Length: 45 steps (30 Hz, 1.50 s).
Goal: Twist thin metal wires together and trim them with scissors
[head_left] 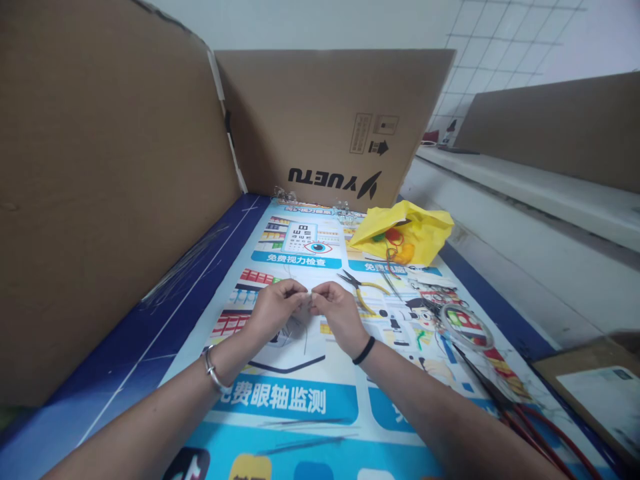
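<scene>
Over the printed poster, my left hand [279, 308] and my right hand [340, 312] meet fingertip to fingertip. Both are closed in a pinch around something small and pale, too small to name. Thin wires [305, 337] hang below and beside the fingers. Yellow-handled pliers [364, 287] lie just beyond my right hand, with tweezers [391, 285] beside them. A silver bracelet is on my left wrist and a black band on my right.
An open yellow bag [425, 230] holds red and orange items. Red-handled scissors [505, 403] and a wire coil [467, 327] lie at right. Loose wires [185, 263] lie at left. Cardboard panels [320, 120] stand behind and left. More thin wires [305, 443] lie in front.
</scene>
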Each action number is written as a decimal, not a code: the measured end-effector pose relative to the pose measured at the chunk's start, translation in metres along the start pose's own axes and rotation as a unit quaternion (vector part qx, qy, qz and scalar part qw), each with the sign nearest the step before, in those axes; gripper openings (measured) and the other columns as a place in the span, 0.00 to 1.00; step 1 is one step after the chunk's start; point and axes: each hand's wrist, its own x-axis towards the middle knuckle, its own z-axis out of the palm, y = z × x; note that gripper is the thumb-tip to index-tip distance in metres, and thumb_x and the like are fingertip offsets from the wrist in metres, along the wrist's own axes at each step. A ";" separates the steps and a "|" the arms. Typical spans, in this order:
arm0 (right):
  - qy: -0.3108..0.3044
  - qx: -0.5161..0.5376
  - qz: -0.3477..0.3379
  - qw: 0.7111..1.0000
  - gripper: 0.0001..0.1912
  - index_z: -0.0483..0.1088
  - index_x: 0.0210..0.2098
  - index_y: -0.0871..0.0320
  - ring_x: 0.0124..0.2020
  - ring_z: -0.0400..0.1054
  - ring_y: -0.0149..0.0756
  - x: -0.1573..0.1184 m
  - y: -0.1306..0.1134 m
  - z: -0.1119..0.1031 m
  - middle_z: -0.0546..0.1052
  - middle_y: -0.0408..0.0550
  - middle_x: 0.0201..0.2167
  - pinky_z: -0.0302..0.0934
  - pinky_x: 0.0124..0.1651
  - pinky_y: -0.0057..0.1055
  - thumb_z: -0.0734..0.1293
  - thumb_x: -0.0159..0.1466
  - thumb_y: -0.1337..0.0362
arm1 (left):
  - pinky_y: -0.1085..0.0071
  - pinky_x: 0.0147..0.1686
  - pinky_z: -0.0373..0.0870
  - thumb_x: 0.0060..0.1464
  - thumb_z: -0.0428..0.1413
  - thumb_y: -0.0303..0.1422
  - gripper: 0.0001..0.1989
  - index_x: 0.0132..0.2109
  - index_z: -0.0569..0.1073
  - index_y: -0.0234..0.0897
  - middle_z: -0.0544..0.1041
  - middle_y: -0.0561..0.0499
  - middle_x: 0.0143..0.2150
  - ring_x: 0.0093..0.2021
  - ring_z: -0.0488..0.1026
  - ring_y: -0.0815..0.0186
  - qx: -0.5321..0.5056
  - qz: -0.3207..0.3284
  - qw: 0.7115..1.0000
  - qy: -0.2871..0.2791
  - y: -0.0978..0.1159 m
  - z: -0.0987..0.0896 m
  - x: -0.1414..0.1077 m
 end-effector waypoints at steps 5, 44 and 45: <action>-0.003 -0.009 0.005 1.000 0.07 0.67 0.27 0.60 0.22 0.65 0.28 0.000 0.000 0.000 0.69 0.40 0.23 0.64 0.28 0.29 0.66 0.50 0.63 | 0.76 0.23 0.60 0.45 0.54 0.33 0.05 0.29 0.71 0.36 0.69 0.56 0.20 0.22 0.65 0.71 -0.020 -0.017 1.000 -0.003 0.003 0.001 -0.001; -0.085 -0.074 0.017 0.993 0.10 0.69 0.30 0.59 0.25 0.66 0.31 -0.004 -0.006 -0.002 0.71 0.42 0.23 0.64 0.27 0.28 0.67 0.52 0.59 | 0.76 0.20 0.63 0.43 0.54 0.36 0.07 0.29 0.71 0.36 0.71 0.54 0.21 0.19 0.67 0.71 0.085 -0.039 0.987 -0.127 -0.001 -0.052 0.022; -0.092 -0.082 0.017 0.992 0.10 0.69 0.30 0.59 0.25 0.66 0.31 -0.004 -0.006 -0.002 0.71 0.42 0.23 0.63 0.28 0.28 0.66 0.52 0.59 | 0.76 0.19 0.61 0.44 0.53 0.36 0.08 0.29 0.71 0.36 0.71 0.55 0.21 0.19 0.66 0.71 0.129 -0.031 0.983 -0.130 -0.003 -0.058 0.025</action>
